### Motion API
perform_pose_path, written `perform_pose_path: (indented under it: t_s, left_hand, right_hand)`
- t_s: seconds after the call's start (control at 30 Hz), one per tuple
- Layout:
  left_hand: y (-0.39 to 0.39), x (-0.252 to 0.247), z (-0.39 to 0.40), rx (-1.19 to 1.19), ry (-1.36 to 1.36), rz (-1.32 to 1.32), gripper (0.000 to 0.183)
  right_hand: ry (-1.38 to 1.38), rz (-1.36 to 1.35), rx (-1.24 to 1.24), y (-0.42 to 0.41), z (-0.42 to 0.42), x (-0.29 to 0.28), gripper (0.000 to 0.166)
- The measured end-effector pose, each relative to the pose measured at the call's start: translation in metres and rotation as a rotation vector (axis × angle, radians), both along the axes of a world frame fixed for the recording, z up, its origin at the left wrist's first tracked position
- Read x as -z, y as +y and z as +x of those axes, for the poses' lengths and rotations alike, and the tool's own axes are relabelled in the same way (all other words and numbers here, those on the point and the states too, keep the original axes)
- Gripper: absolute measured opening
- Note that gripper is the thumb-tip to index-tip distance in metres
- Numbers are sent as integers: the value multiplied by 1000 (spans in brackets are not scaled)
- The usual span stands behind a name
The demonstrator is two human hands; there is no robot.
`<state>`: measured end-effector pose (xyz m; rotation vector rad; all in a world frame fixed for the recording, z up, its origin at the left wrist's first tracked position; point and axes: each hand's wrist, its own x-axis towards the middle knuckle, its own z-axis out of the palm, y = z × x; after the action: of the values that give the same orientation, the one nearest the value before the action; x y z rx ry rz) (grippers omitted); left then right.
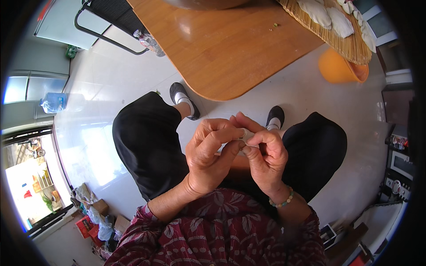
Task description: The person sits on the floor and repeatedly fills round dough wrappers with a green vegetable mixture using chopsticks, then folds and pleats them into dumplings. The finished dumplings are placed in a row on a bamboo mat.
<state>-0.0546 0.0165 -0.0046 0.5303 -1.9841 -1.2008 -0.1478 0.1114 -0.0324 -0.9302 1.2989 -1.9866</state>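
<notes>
Between my fingertips, above my lap, is a small piece of pale dough (247,134), mostly covered by the fingers. My left hand (213,149) pinches it from the left with thumb and index finger. From the right, my right hand (266,151), with a beaded bracelet at the wrist, pinches it too. Whether the dough holds a filling cannot be told. Several filled-looking dough pieces (340,22) lie on a round mat of woven stalks (352,50) at the upper right.
Ahead is a wooden table (229,63) with a rounded corner, bearing a metal bowl (206,2) and green crumbs (275,25). An orange basin (336,68) shows below the mat. A bottle (149,43) stands by a black-framed chair (100,33) on the left.
</notes>
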Motion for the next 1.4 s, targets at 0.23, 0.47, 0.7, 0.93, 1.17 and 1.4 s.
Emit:
perform_pose_path:
  t_s: [0.23,0.47,0.7,0.93,1.17,1.4]
  left_hand:
    - [-1,4,3,-12,5,-115,30]
    - [-7,5,5,13,18,-251,29]
    - [-13,1,6,21,-52,-165,38]
    - [-14,6,7,58,-58,-253,34]
    - [-18,9,3,57,7,-493,31]
    - [-23,11,10,131,42,-495,35]
  right_hand:
    - [-24,-22,-22,-2,1,0,13]
    - [-38,-57,-62,-2,2,1,22]
    - [-11,11,-89,0,1,-5,54]
    - [24,69,-90,0,0,-6,59]
    - [-11,60,-127,1,-1,-4,59]
    - [-114,27,-174,0,-1,-5,61]
